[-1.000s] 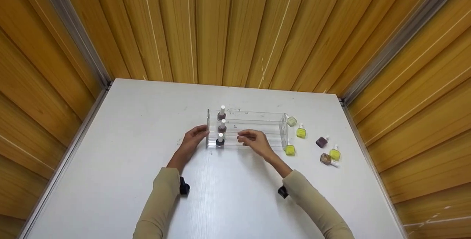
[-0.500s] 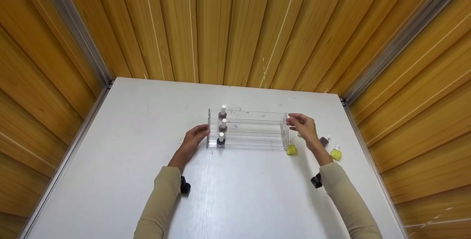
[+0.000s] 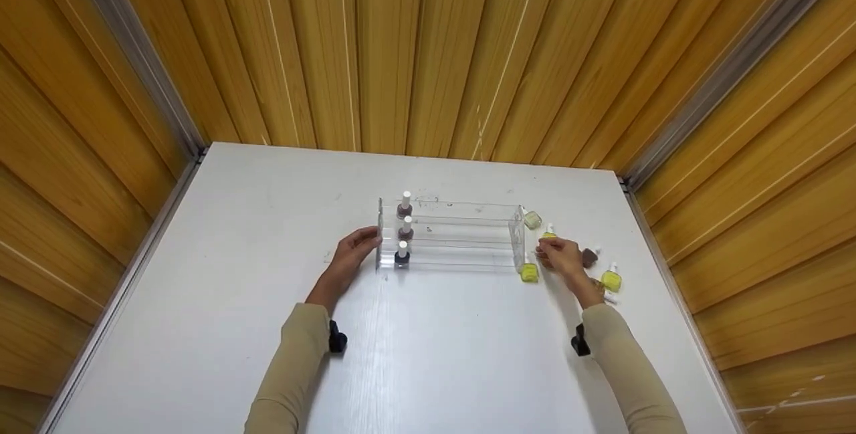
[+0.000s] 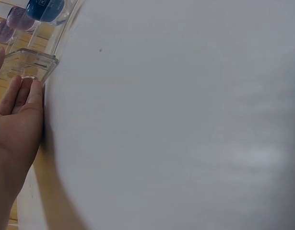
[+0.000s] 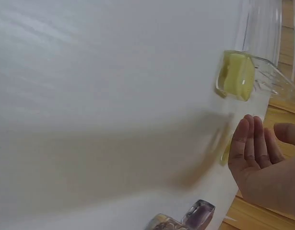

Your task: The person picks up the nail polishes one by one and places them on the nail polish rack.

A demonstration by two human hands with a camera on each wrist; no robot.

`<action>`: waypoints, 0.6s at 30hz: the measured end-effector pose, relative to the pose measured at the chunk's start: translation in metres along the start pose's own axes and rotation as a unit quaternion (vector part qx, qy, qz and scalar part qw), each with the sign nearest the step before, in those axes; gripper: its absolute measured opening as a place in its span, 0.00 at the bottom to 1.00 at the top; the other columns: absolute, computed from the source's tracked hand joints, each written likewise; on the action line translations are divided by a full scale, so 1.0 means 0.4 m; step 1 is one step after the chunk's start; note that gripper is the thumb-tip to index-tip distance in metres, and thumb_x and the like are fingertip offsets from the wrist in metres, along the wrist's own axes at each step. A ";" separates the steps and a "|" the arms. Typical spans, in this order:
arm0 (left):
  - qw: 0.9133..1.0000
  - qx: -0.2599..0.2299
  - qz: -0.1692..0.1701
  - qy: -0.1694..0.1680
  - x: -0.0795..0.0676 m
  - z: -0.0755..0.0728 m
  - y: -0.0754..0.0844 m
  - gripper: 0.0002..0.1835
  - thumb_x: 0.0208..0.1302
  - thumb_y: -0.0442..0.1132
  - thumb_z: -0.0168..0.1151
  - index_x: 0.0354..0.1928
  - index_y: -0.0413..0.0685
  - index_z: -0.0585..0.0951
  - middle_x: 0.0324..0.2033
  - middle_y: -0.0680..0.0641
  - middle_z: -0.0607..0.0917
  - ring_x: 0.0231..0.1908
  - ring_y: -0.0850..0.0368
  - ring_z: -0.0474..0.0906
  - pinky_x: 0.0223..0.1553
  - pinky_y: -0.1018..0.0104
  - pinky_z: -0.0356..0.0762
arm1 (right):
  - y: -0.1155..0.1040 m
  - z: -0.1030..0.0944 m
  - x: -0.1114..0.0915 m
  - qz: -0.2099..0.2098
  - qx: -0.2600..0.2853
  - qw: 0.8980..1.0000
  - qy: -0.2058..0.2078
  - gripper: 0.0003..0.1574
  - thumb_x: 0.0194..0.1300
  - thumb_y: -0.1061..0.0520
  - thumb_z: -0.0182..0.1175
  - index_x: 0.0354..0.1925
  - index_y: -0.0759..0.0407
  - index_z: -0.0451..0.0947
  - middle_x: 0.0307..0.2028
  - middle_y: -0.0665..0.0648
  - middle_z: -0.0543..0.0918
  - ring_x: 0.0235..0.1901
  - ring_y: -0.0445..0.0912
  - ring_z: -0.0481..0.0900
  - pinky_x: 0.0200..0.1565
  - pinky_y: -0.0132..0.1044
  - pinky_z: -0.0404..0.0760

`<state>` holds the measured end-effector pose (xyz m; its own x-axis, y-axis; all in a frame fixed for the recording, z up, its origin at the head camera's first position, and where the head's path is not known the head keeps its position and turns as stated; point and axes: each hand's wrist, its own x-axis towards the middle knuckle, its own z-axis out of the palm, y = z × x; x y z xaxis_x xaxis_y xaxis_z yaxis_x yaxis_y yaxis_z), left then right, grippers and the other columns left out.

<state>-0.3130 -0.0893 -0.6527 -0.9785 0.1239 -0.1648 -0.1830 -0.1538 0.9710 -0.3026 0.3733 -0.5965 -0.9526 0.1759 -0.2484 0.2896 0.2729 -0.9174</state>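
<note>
A clear acrylic tiered rack [image 3: 461, 264] stands mid-table. Three nail polish bottles with white caps stand at its left end: a dark blue one [image 3: 401, 258] in front and two mauve ones behind, the middle [image 3: 406, 232] and the back [image 3: 404, 209]. My left hand [image 3: 348, 257] touches the rack's left end panel [image 4: 29, 60] with extended fingers, thumb apart. My right hand [image 3: 564, 261] hovers right of the rack, at a yellow nail polish bottle [image 3: 549, 235] it partly hides. In the right wrist view, its thumb and fingers are apart with nothing visible between them.
By the rack's right end lie a yellow bottle [image 3: 529, 273] and a pale green bottle [image 3: 532, 220]. Farther right are a dark purple bottle [image 3: 589, 258], another yellow bottle [image 3: 611, 279] and a brownish bottle [image 3: 597, 285], partly behind the right wrist. Wood-patterned walls [image 3: 428, 53] enclose the table.
My right hand has moved from in front of the rack to the right, past its back right corner, then down toward the yellow bottle. The left hand stays at the rack's left panel.
</note>
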 end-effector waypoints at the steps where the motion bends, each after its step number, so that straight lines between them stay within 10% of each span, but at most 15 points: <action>1: 1.000 -0.001 0.002 0.000 0.000 -0.001 -0.001 0.27 0.70 0.42 0.66 0.67 0.40 0.75 0.66 0.38 0.78 0.70 0.46 0.70 0.79 0.52 0.60 | 0.006 0.000 0.001 0.003 -0.014 1.000 -0.007 0.25 0.77 0.59 0.55 0.61 0.79 0.73 0.32 0.49 0.89 0.31 0.36 0.85 0.36 0.29 0.86; 18: 1.000 -0.004 -0.011 0.004 0.002 -0.002 -0.005 0.24 0.71 0.41 0.65 0.66 0.42 0.76 0.66 0.40 0.79 0.69 0.48 0.71 0.79 0.52 0.59 | 0.003 0.027 -0.030 -0.010 -0.163 0.986 -0.028 0.22 0.72 0.53 0.63 0.48 0.73 0.85 0.32 0.51 0.88 0.31 0.36 0.79 0.33 0.29 0.81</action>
<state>-0.3135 -0.0896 -0.6549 -0.9752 0.1191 -0.1868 -0.2044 -0.1586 0.9660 -0.2920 0.3614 -0.5980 -0.9592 0.1178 -0.2572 0.2776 0.5666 -0.7758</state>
